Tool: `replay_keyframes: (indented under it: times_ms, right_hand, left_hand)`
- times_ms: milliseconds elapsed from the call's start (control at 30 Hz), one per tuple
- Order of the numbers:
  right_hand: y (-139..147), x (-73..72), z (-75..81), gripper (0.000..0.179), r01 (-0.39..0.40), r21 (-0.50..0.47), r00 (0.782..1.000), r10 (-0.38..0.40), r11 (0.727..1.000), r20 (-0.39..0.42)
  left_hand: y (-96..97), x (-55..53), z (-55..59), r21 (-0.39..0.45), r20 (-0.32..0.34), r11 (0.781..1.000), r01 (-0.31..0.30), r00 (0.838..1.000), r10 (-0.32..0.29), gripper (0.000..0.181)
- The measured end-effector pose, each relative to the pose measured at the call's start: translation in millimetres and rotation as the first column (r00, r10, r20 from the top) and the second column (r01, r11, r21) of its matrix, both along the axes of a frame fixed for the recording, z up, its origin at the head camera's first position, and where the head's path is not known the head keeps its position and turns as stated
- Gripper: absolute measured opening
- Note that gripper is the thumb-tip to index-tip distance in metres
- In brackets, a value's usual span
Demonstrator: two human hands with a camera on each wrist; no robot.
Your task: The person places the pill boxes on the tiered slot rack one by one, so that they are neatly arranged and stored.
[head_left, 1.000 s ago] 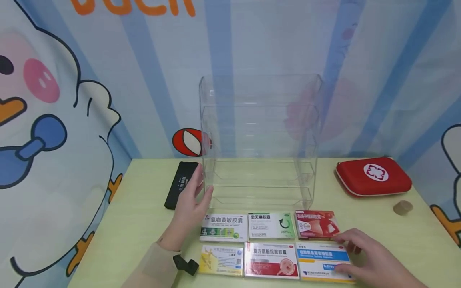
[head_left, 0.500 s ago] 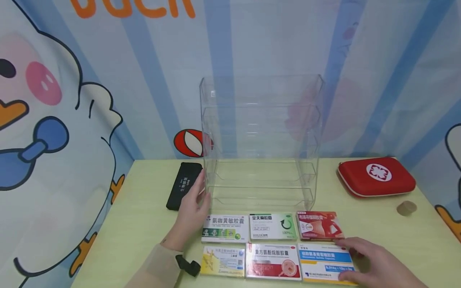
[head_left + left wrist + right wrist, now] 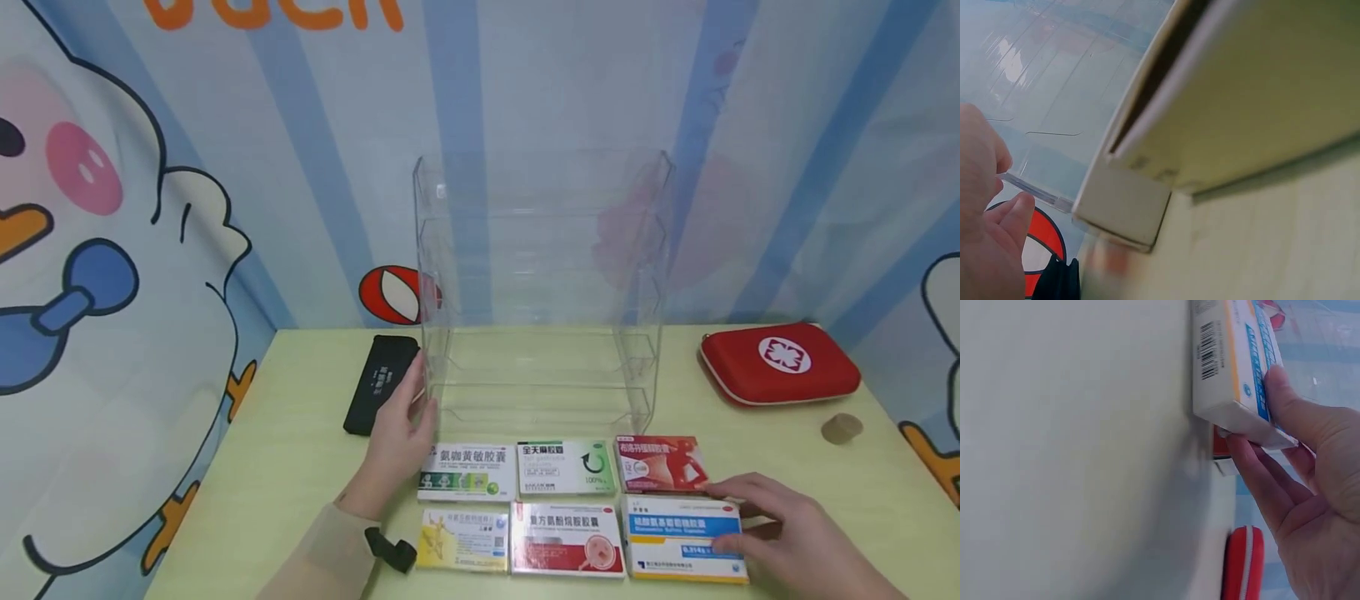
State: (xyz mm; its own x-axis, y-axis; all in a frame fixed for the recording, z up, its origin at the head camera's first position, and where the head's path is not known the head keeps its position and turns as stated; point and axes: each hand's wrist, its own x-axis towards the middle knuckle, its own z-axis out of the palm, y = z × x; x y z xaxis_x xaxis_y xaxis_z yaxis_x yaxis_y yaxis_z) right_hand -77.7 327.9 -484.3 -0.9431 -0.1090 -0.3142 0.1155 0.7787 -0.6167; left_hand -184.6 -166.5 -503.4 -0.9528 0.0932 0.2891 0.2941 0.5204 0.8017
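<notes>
The counter (image 3: 270,467) carried everything, and the clear tiered rack (image 3: 543,400) stood upright toward its back. A red zip case (image 3: 780,367) lay well off to the right, perhaps set aside there. The left hand (image 3: 393,437) pinched the rack's near left edge between thumb and fingers, presumably to steady it, with a black pouch (image 3: 378,387) just beside it. Before the rack, boxes lay printed side up in two rows of three, seemingly for reading: a white-and-red box (image 3: 567,540), green-banded box (image 3: 468,472), green-and-white box (image 3: 566,468), yellow-and-white box (image 3: 462,542) and red box (image 3: 660,464) among them. At the near row's right end was the blue-and-white box (image 3: 686,537), grasped by the right hand (image 3: 795,533) at its short right end, likely because no neighbour blocked that side. Its thumb (image 3: 1282,394) pressed the printed face; its fingers (image 3: 1261,481) reached behind the far side, so the box extended leftward from them. Whether it had fully cleared the counter was unclear.
</notes>
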Motion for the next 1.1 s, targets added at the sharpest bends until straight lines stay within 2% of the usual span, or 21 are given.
replay_keyframes:
  times_ms: [100, 167, 233, 333, 400, 467, 600, 767, 833, 900, 1100]
  right_hand:
    - [-0.4, -0.5, 10.6, 0.047, -0.016, 0.024, 0.988, 0.02, 1.0, -0.155]
    - [-1.9, -2.6, 19.1, 0.04, -0.038, 0.035, 0.954, 0.047, 0.999, -0.296]
    - [-5.2, -6.2, 28.9, 0.042, -0.059, 0.022, 0.899, 0.063, 0.998, -0.433]
    - [-14.3, -15.4, 44.8, 0.049, -0.099, -0.023, 0.78, 0.063, 0.995, -0.622]
    - [-23.4, -23.0, 55.3, 0.054, -0.121, -0.05, 0.703, 0.05, 0.991, -0.71]
    - [-33.9, -30.6, 64.9, 0.057, -0.132, -0.069, 0.642, 0.033, 0.989, -0.766]
    - [-54.8, -48.9, 84.1, 0.057, -0.153, -0.086, 0.555, 0.014, 0.985, -0.832]
    - [-77.6, -83.8, 110.2, 0.053, -0.208, -0.074, 0.453, 0.029, 0.975, -0.891]
    - [-87.1, -98.1, 122.0, 0.051, -0.232, -0.072, 0.423, 0.034, 0.97, -0.905]
    - [-96.8, -111.1, 134.4, 0.047, -0.249, -0.08, 0.408, 0.03, 0.965, -0.912]
    - [-124.4, -144.4, 165.2, 0.035, -0.257, -0.108, 0.393, 0.002, 0.96, -0.92]
  left_hand:
    - [-0.6, 2.0, -0.1, -0.004, 0.012, 1.0, -0.004, 1.0, 0.004, 0.08]
    - [-0.7, 2.1, -0.6, -0.003, 0.01, 1.0, 0.0, 1.0, 0.0, 0.08]
    - [-0.6, 1.6, -0.8, -0.002, 0.005, 1.0, 0.006, 1.0, -0.006, 0.08]
    - [-0.3, 0.7, -1.0, -0.002, 0.0, 1.0, 0.006, 1.0, -0.006, 0.08]
    - [-0.5, 0.7, -1.2, -0.001, -0.002, 1.0, 0.002, 1.0, -0.002, 0.081]
    - [-0.9, 0.7, -2.0, 0.001, -0.008, 1.0, -0.002, 1.0, 0.002, 0.082]
    - [-1.1, 0.9, -3.4, 0.022, -0.021, 1.0, 0.008, 1.0, -0.008, 0.08]
    - [-0.6, 2.1, -5.1, 0.05, -0.026, 0.999, 0.009, 1.0, -0.008, 0.081]
    - [-0.7, 2.3, -6.0, 0.056, -0.026, 0.998, 0.01, 1.0, -0.009, 0.08]
    - [-0.9, 1.9, -6.6, 0.059, -0.028, 0.998, 0.011, 1.0, -0.009, 0.08]
    - [-1.5, 0.7, -7.2, 0.057, -0.046, 0.998, 0.016, 0.999, -0.014, 0.078]
